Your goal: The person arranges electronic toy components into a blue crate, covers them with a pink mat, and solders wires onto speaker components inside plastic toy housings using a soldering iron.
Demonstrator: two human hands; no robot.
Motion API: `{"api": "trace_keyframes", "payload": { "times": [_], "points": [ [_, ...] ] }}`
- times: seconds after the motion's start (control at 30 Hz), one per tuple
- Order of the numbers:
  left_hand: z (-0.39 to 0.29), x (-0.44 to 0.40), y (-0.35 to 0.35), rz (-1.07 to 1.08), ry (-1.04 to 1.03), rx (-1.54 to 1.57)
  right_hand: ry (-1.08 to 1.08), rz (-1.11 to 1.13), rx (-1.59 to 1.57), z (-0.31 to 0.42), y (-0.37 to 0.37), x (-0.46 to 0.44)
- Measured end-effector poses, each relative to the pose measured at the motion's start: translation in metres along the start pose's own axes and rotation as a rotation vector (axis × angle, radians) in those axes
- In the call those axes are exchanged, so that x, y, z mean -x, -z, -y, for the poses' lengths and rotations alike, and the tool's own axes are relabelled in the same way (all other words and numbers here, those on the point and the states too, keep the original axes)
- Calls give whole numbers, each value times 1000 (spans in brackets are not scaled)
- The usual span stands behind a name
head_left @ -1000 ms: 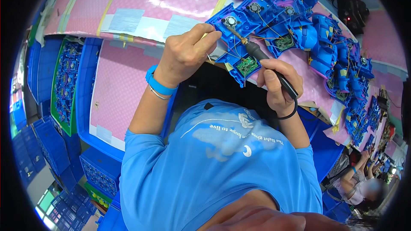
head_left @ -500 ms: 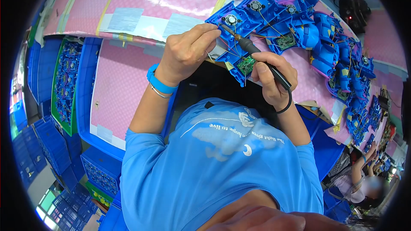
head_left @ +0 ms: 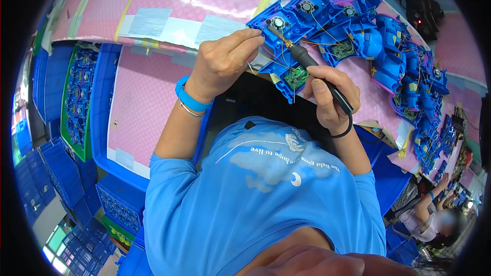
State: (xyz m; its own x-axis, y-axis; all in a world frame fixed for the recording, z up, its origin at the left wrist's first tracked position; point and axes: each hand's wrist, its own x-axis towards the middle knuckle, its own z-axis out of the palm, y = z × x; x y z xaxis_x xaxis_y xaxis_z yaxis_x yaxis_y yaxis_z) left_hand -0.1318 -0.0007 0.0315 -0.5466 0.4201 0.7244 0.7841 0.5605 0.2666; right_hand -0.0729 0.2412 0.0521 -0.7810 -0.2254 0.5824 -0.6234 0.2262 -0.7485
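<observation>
My right hand (head_left: 335, 94) is wrapped round the black handle of a soldering iron (head_left: 307, 60). The iron's metal tip lies over a blue plastic housing (head_left: 286, 20), just below its round speaker (head_left: 277, 22). At the housing's left edge my left hand (head_left: 225, 61) has its thumb and forefinger pinched together; a thin wire end sticks out under the fingers, but what the fingertips hold is too small to make out. Nearer to me, a blue part with a green circuit board (head_left: 295, 77) hangs at the table's edge, joined by thin wires.
More wired blue housings (head_left: 394, 56) are heaped along the table to the right. Blue crates (head_left: 120, 202) stand at the lower left, beside a pink-covered tray (head_left: 140, 107). A black device with a red light (head_left: 423, 18) sits at the upper right. Another person (head_left: 434, 222) is at the lower right.
The iron's tip first moved left toward my left fingertips, then back right and slightly up. My left hand has hardly moved. The other person's arm has shifted.
</observation>
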Motion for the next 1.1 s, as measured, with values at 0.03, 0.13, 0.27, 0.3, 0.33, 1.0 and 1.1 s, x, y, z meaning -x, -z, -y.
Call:
{"api": "trace_keyframes", "payload": {
  "times": [0.03,0.13,0.27,0.3,0.33,1.0,1.1],
  "points": [
    [0,0,0,1,2,-1,0,0,-1,0,-1,0],
    [1,1,-1,-13,-6,10,-17,28,-1,-2,-3,-2],
    [0,1,0,-1,-1,-5,-3,25,3,-2,-3,-1],
    [1,2,-1,-2,-8,-5,-14,8,-29,-2,-3,-1],
    [2,2,-1,-3,-14,-6,-15,8,-30,-1,-3,0],
    [-3,-2,2,17,41,32,184,-9,108,11,20,-13],
    [-13,-2,11,27,65,61,130,-43,139,17,18,-10]
  ]
}}
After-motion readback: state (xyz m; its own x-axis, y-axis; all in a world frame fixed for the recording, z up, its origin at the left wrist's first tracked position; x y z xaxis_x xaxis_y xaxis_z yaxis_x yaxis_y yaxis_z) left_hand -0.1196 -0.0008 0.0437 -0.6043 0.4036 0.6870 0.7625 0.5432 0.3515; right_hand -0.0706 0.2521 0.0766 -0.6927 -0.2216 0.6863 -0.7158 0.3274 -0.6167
